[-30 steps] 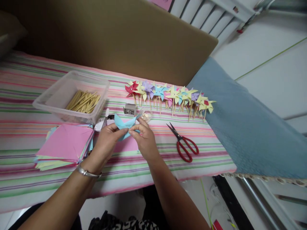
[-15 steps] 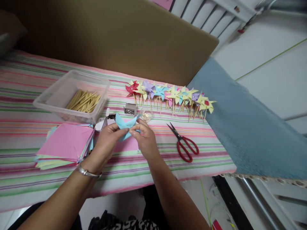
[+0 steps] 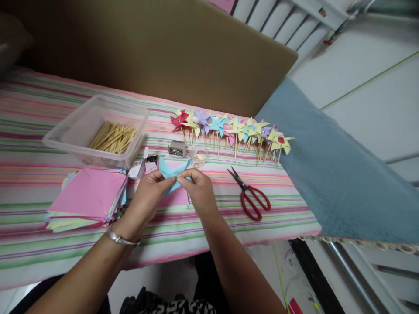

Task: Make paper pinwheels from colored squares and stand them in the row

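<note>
Between my hands is a light blue paper pinwheel (image 3: pixel 170 169), its corners curled in toward the centre. My left hand (image 3: pixel 149 189) pinches it from the left, thumb on the middle. From the right, my right hand (image 3: pixel 199 187) presses finger and thumb together at the same centre; any small part there is hidden by the fingertips. A pink paper sheet (image 3: pixel 175 198) lies on the cloth below them. Just beyond stand a small box of metal pins (image 3: pixel 177 149), another open small box (image 3: pixel 151 160) and a clear round dish of tiny pale pieces (image 3: pixel 199 156).
A stack of coloured paper squares (image 3: pixel 88 194) lies at left, with a clear plastic bin (image 3: pixel 65 137) of wooden sticks (image 3: pixel 114 137) behind. Red-handled scissors (image 3: pixel 250 196) rest at right. Several finished pinwheels (image 3: pixel 237 127) line the back, before a brown board (image 3: pixel 163 52).
Both hands stay at the blue paper. The right fingertips have closed in slightly against its centre; the view has shifted a little.
</note>
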The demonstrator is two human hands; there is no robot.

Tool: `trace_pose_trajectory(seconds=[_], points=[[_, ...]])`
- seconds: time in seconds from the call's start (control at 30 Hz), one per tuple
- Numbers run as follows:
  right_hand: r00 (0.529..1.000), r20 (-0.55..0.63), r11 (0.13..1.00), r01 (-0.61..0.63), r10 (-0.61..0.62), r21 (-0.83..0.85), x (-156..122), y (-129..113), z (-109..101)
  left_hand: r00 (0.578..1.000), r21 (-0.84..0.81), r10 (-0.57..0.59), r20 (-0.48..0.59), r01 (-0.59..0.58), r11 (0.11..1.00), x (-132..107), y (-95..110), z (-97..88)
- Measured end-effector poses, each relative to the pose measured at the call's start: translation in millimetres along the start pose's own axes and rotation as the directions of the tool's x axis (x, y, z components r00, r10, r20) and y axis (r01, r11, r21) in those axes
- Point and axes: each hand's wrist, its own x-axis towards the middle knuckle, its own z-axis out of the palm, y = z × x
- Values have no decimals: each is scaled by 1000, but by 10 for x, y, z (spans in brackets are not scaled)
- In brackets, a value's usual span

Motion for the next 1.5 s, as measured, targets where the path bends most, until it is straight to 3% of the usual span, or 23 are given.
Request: trace_pose_trajectory(seconds=[0.27, 0.8, 1.5], points=[[999, -12, 999, -33, 33, 23, -6, -7, 20, 1000, -36, 16, -4, -17, 999, 5, 12, 1], [997, 52, 984, -62, 54, 164, 4, 1, -54, 989, -74, -71, 126, 81, 994, 21, 54, -40], [1000, -6, 996, -18, 19, 84, -10, -19, -4, 999, -80, -38, 37, 41, 996, 7, -2, -29]])
